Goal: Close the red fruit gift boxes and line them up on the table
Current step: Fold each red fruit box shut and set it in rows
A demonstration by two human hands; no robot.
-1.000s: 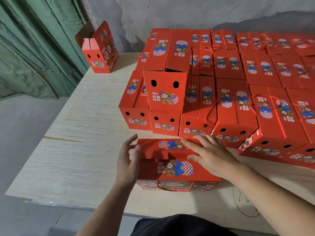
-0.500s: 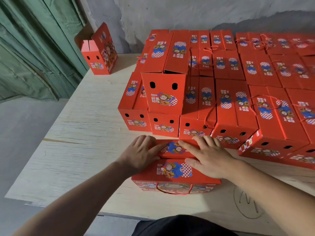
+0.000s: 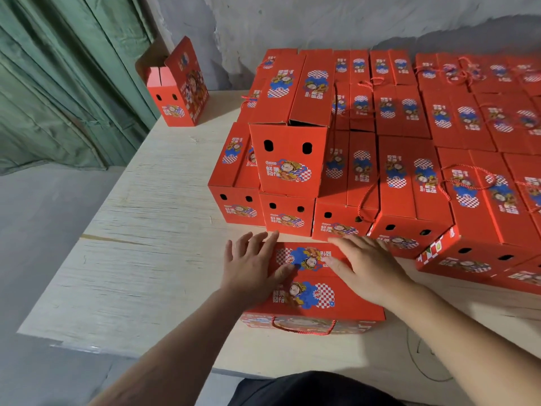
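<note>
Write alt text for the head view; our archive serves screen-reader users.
Both hands, left and right, press flat on the top flaps of a red box at the near edge of a pale table. Behind it stand rows of closed boxes; one open box stands apart at far left.

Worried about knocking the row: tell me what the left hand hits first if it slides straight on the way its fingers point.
Probably the closed red box in the front row, just beyond the left hand; depth is uncertain.
</note>
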